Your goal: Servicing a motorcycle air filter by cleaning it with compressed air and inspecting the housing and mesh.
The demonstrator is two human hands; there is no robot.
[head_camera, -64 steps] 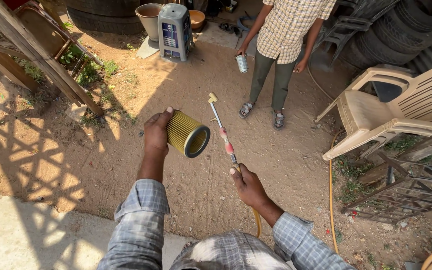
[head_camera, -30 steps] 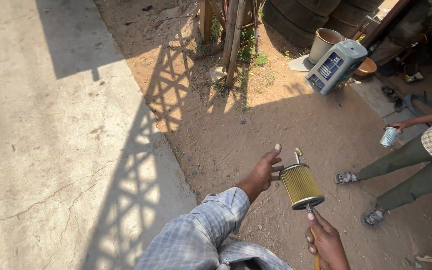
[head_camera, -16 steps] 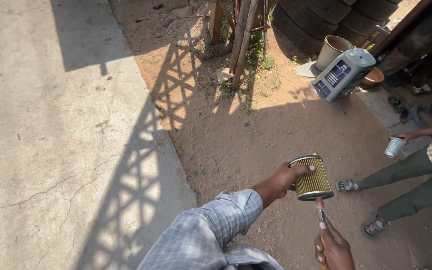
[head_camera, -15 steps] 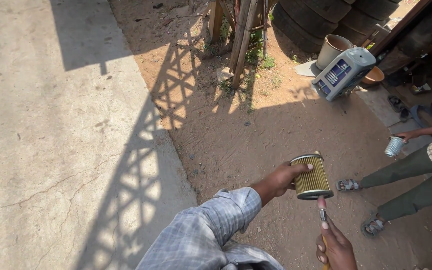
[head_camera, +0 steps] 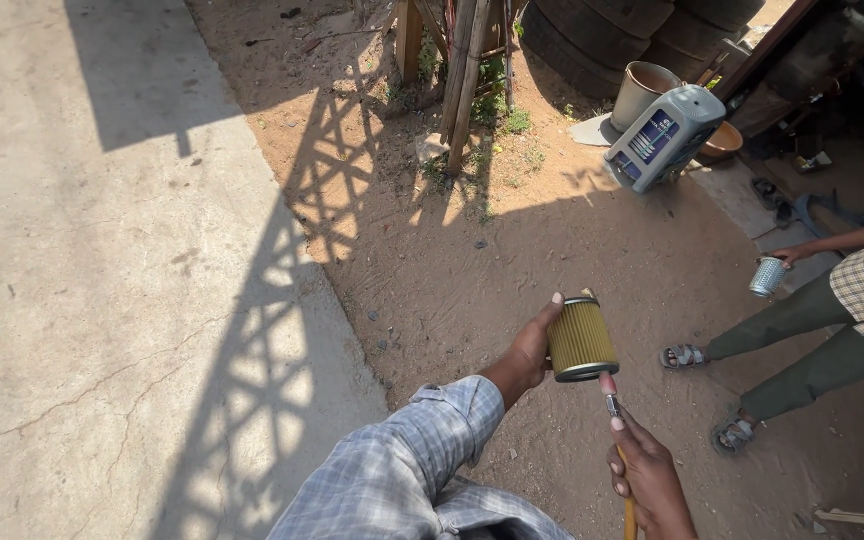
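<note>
My left hand (head_camera: 527,352) grips a yellow pleated cylindrical filter (head_camera: 580,339) with dark metal end rims, held out over the dirt ground. Just below it, my right hand (head_camera: 645,473) holds a thin air blow nozzle (head_camera: 613,402) with an orange hose; its tip points up at the lower end of the filter. My plaid sleeve (head_camera: 402,470) fills the bottom of the view.
Another person (head_camera: 832,320) in sandals stands at the right, holding a small metal can (head_camera: 767,276). A grey plastic jug (head_camera: 664,136), a bucket (head_camera: 643,92) and stacked tyres (head_camera: 612,35) lie beyond. Wooden poles (head_camera: 462,70) stand ahead; a concrete slab (head_camera: 102,280) lies left.
The view swung left from the standing person to the concrete and dirt. My left hand turned the filter from side-on to upright, and the nozzle tip now sits under it.
</note>
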